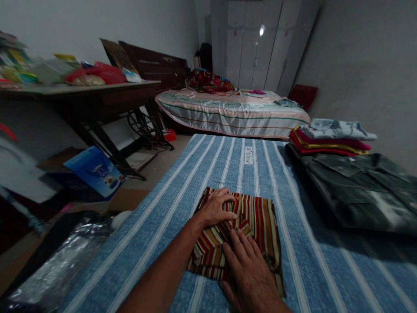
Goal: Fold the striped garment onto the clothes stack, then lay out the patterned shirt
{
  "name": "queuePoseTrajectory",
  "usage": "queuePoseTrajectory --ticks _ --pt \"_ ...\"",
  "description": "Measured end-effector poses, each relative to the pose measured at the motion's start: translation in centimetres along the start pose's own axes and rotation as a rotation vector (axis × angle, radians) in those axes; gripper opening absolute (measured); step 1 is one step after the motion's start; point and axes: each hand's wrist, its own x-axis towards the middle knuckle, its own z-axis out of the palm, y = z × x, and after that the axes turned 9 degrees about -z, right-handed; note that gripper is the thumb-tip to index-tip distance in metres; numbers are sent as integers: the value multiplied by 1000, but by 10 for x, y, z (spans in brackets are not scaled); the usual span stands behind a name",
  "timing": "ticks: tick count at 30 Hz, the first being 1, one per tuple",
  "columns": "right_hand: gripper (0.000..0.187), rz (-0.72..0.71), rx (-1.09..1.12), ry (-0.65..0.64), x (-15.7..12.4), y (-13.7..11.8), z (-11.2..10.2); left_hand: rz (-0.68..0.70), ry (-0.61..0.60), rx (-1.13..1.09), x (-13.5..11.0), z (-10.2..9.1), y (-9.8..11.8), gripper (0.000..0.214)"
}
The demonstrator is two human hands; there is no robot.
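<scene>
A folded cloth garment (260, 213) with red, brown, cream and black stripes lies on a blue, white-striped table cover (169, 217). My left hand (216, 208) rests on its far left part, fingers spread and pointing right. Over the near middle of the garment, my right hand (247, 267) lies with its fingers stretched forward on the fabric. Both palms face down, and neither hand grips the cloth. The garment's front right corner shows beyond my right hand, while part of its near edge is hidden under that hand.
Folded dark green clothing (361, 187) lies at the right, with a stack of red and yellow folded clothes (325, 141) behind it. A bed (234, 111) stands beyond the table. To the left are a treadle sewing table (114, 91), a blue box (94, 171) and clear plastic wrap (65, 265).
</scene>
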Motion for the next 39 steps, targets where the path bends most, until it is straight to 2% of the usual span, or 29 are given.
queuePoseTrajectory --ticks 9,16,34,39 --pt "60 9 8 11 0 -2 -3 50 -31 -56 -1 -3 -5 26" --pt "59 19 7 0 2 -2 -4 33 -27 -91 -1 -2 -8 15" --pt "61 27 2 9 1 -4 -6 41 -46 -36 -4 -3 -8 24" --pt "57 24 8 10 1 -3 -5 40 -68 -26 -4 -5 -6 20"
